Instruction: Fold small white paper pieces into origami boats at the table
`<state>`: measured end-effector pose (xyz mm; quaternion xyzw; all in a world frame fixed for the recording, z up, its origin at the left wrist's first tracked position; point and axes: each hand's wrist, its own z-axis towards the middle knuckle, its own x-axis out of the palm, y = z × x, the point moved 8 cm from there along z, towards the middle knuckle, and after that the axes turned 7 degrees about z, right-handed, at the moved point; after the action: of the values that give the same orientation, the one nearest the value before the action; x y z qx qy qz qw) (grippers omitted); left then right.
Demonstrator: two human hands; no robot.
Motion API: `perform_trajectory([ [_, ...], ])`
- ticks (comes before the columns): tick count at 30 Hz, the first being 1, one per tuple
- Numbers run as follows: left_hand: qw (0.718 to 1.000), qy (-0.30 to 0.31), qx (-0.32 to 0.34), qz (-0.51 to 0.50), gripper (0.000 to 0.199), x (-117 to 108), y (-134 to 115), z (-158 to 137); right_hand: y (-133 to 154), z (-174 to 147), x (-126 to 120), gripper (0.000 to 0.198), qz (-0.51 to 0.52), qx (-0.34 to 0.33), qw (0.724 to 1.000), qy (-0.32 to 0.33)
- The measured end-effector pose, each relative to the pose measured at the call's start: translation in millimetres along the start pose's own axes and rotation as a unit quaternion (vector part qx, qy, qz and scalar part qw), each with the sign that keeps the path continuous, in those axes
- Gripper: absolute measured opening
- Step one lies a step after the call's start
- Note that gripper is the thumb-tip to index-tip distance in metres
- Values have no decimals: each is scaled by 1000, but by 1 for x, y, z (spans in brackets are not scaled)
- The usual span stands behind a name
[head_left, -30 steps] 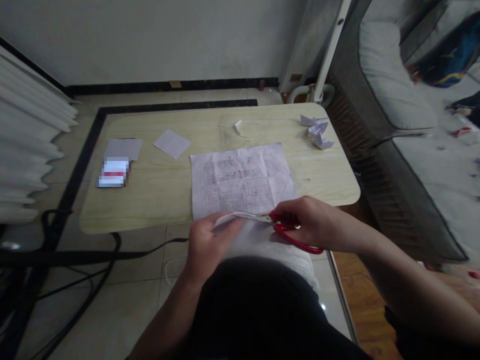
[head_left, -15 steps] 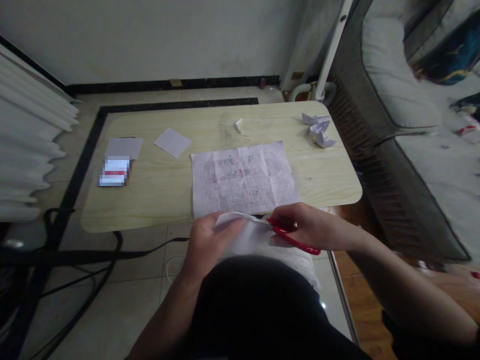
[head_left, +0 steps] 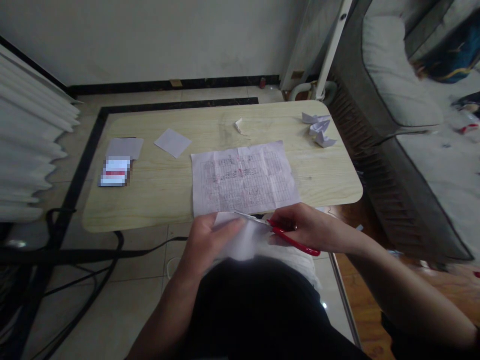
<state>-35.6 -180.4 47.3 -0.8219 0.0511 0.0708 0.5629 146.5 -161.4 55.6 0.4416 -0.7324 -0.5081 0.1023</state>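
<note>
My left hand [head_left: 210, 240] pinches a white sheet of paper [head_left: 242, 245] over my lap, just short of the table's front edge. Red-handled scissors [head_left: 300, 244] are in the grip of my right hand [head_left: 305, 225]. Their metal blades point left and lie along the upper edge of that sheet; whether they are parted there is hard to make out. Just beyond both hands, a creased printed sheet [head_left: 243, 177] with writing on it lies flat on the table [head_left: 157, 200].
Folded paper pieces [head_left: 320, 131] rest at the table's far right, and a small folded scrap [head_left: 238, 126] at the back middle. On the left are a square of paper [head_left: 173, 143], another sheet [head_left: 125, 148] and a blurred-out phone-like object [head_left: 115, 171]. A sofa [head_left: 401, 90] stands to the right.
The scissor blades now show farther left along the paper's upper edge, and the lower part of the sheet has shifted slightly. Both hands stay almost in place.
</note>
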Motion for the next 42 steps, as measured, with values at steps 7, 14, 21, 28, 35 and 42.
perform_trajectory([
  [7,999,28,-15,3,15,0,3,2,4,-3,0,34,-7,-7,1000,1],
  [14,997,52,-63,-13,22,1,7,5,4,-1,0,32,-19,-14,1000,-7],
  [21,997,42,-68,12,24,-1,-8,7,5,4,-10,35,-42,-12,998,-34],
  [28,997,33,-66,34,24,-2,-9,12,0,9,-10,38,-24,6,999,-22],
  [35,995,39,-57,67,23,-2,-6,14,3,9,-11,33,-29,-4,999,-23],
  [42,993,46,-16,103,16,-5,-9,21,0,9,-10,31,-23,-12,999,-23],
])
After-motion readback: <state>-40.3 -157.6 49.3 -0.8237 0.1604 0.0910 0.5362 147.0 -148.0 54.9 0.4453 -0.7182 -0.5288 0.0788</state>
